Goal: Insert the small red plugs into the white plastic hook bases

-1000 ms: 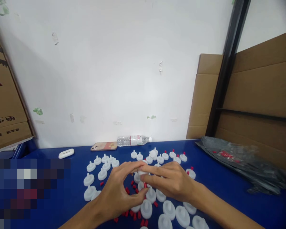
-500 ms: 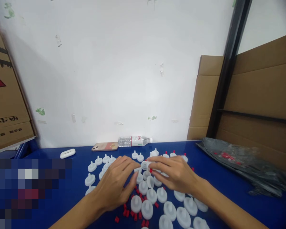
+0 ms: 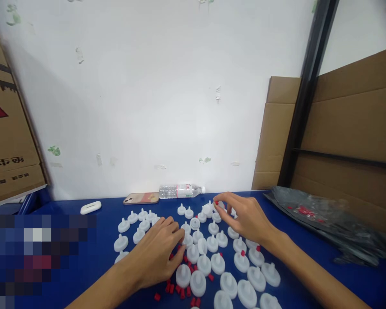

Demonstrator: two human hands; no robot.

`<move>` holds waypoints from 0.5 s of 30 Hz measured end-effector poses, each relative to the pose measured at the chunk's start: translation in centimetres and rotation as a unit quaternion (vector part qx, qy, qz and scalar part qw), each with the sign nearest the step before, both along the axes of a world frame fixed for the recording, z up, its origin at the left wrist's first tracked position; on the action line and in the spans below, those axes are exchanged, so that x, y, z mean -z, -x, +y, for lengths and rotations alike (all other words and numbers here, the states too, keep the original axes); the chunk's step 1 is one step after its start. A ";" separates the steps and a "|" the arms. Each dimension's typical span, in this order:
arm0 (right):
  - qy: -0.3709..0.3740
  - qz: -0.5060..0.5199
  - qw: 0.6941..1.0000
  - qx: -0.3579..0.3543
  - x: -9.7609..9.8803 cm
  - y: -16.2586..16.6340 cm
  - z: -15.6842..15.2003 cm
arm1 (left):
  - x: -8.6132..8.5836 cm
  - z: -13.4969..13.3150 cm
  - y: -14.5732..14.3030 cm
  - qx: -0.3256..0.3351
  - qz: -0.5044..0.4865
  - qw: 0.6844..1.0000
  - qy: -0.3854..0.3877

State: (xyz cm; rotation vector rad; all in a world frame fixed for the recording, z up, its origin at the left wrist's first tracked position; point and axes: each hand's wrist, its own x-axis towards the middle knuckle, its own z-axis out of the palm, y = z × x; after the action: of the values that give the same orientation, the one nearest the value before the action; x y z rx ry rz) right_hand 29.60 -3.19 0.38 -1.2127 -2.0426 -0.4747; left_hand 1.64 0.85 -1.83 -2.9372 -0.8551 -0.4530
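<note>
Many white round plastic lids with upright spouts (image 3: 230, 284) are spread over the blue table. Small red caps (image 3: 182, 293) lie loose among them, and a few sit on the spouts of lids at the right. My right hand (image 3: 244, 216) pinches a red cap (image 3: 216, 202) between thumb and fingertips, above lids at the back of the group. My left hand (image 3: 156, 255) is low over the lids and loose caps left of centre. Its fingers are bent, with a gap between thumb and index finger, and it partly hides the caps beneath.
A phone (image 3: 141, 198) and a water bottle (image 3: 182, 191) lie along the white wall. A white oval case (image 3: 90, 207) is at the left. Grey plastic bags with red caps on them (image 3: 324, 223) lie at the right, near cardboard (image 3: 350, 128). A box (image 3: 13, 128) stands far left.
My right hand has moved back and to the right with a red cap, away from my left hand. The left hand has shifted slightly down, uncovering lids in the middle.
</note>
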 end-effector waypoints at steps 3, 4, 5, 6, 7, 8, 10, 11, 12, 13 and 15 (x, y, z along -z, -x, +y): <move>0.026 -0.016 1.000 0.001 -0.2 -0.3 0.0 | 0.2 -0.1 0.1 0.011 0.010 1.000 0.007; 0.036 -0.025 0.999 -0.003 -0.3 -0.4 0.1 | 0.3 0.0 0.1 0.014 0.013 1.000 0.007; 0.046 -0.034 0.998 -0.006 -0.4 -0.5 0.1 | 0.4 0.0 0.0 0.017 0.017 1.000 0.006; 0.056 -0.041 0.998 -0.007 -0.4 -0.6 0.1 | 0.4 0.1 0.0 0.018 0.019 1.000 0.005; 0.064 -0.046 0.997 -0.006 -0.5 -0.7 0.2 | 0.4 0.1 0.0 0.019 0.022 1.000 0.003; 0.071 -0.050 0.996 -0.005 -0.5 -0.8 0.2 | 0.4 0.1 -0.1 0.019 0.024 1.000 0.002; 0.085 -0.057 0.995 -0.004 -0.6 -1.1 0.3 | 0.3 0.1 -0.1 0.019 0.029 0.999 0.001; 0.091 -0.059 0.994 -0.004 -0.6 -1.2 0.3 | 0.2 0.1 -0.2 0.018 0.031 0.999 0.000; 0.095 -0.061 0.994 -0.002 -0.6 -1.3 0.3 | 0.1 0.1 -0.2 0.016 0.031 0.999 -0.001; 0.099 -0.061 0.993 0.001 -0.7 -1.4 0.4 | 0.1 0.1 -0.2 0.013 0.030 0.999 -0.003; 0.104 -0.061 0.993 0.010 -0.7 -1.5 0.4 | 0.1 0.1 -0.2 0.004 0.027 1.000 -0.011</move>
State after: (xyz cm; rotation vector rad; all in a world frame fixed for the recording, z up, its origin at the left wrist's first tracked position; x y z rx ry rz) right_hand 31.14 -2.77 1.04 -1.3574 -2.2301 -0.3604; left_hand 1.83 0.96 -1.95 -2.9197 -0.8289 -0.3803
